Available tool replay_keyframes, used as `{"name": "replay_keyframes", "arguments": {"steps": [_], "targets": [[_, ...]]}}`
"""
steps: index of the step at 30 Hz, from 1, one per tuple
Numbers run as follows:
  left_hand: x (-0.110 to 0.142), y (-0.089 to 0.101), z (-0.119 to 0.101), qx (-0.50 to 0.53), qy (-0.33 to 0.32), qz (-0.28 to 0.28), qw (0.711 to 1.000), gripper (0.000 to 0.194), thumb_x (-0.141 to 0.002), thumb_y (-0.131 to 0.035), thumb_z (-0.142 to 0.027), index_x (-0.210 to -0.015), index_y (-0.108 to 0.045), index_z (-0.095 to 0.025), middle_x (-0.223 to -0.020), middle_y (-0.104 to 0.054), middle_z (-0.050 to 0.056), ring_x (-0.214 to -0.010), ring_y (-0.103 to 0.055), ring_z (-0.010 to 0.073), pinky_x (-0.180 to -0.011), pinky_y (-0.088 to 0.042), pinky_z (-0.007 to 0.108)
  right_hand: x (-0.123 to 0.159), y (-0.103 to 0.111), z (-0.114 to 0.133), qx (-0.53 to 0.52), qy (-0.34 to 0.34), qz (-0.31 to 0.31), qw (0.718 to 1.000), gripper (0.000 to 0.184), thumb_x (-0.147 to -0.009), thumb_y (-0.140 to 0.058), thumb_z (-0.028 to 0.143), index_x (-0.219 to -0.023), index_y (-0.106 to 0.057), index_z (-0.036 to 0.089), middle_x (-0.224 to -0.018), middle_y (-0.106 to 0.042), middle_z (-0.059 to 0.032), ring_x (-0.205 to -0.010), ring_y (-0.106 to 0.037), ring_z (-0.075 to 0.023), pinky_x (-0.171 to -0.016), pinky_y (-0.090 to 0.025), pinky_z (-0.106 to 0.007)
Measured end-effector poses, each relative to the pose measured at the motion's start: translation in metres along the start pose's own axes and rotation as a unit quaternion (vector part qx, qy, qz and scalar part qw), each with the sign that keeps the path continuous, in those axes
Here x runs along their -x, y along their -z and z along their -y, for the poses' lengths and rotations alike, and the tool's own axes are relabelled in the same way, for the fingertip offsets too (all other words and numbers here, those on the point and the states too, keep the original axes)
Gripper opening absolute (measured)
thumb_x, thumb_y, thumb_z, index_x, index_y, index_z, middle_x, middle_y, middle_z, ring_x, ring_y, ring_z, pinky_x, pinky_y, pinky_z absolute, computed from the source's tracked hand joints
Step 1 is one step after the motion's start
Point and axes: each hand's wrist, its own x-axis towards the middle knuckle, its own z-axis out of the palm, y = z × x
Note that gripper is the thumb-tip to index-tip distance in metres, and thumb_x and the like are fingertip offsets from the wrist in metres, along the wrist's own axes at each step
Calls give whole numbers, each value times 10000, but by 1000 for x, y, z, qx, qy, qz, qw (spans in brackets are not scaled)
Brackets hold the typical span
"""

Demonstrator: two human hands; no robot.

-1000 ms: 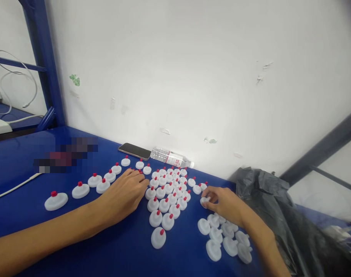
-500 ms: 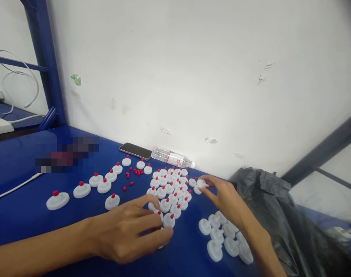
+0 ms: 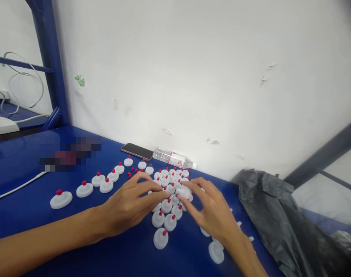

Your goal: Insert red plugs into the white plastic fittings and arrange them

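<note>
My right hand (image 3: 211, 207) pinches a white round plastic lid (image 3: 184, 191) between thumb and fingers, above the right side of a close group of lids. Most grouped lids, such as this white lid with a red tip (image 3: 170, 222), lie flat with the red tip upward. My left hand (image 3: 137, 198) reaches over the group from the left, fingers stretched toward the held lid; I see nothing in them. Its fingertips are close to the held lid but look apart from it. Several plain white lids (image 3: 216, 252) lie beneath my right forearm, partly hidden.
On the blue table (image 3: 129, 254), several red-tipped lids (image 3: 84, 189) form a loose line at left. Small red caps (image 3: 130, 175) lie beyond my left hand. A phone (image 3: 137, 151) and a plastic bottle (image 3: 174, 157) rest by the wall. A black plastic bag (image 3: 267, 207) is at right.
My right hand has carried the white lid leftward over the group. My left hand has moved up from the group's near edge, uncovering a red-tipped lid there, toward the held lid.
</note>
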Motion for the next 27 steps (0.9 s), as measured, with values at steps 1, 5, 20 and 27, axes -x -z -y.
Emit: {"name": "replay_keyframes", "arguments": {"steps": [1,5,20,27], "targets": [[0,-1,1,-1,2,0,1000,315,-906,-583,-31,-1192,-598,-163,-925,-712,39,-846,-666,163,-802,-559,393,0,-3,3,0,14,-5,1000,322,-958,-598,334,-1266,-587,239,-1059,-660,-80,-922,-639,-230,-829,-555,-416],[2,-4,1,-1,4,18,1000,325,-926,-569,-47,-1230,-578,-162,-952,-714,46,-855,-654,161,-809,-551,390,-2,-10,13,-11,55,-24,998,321,-946,-627,337,-1247,-596,231,-1007,-680,-71,-861,-652,-209,-773,-562,-372],[6,-6,2,20,30,43,998,304,-947,-563,-62,-1222,-590,-186,-967,-679,39,-836,-584,157,-834,-503,366,-3,-11,16,-14,55,-50,997,308,-931,-653,319,-1213,-625,200,-993,-682,-86,-848,-659,-205,-735,-568,-350],[4,-4,3,8,4,30,1000,245,-966,-551,-80,-1192,-603,-159,-970,-704,24,-845,-587,144,-820,-495,335,-3,-14,20,-9,110,-82,990,329,-945,-642,344,-1220,-625,164,-1188,-701,-127,-962,-704,-204,-793,-601,-334]]}}
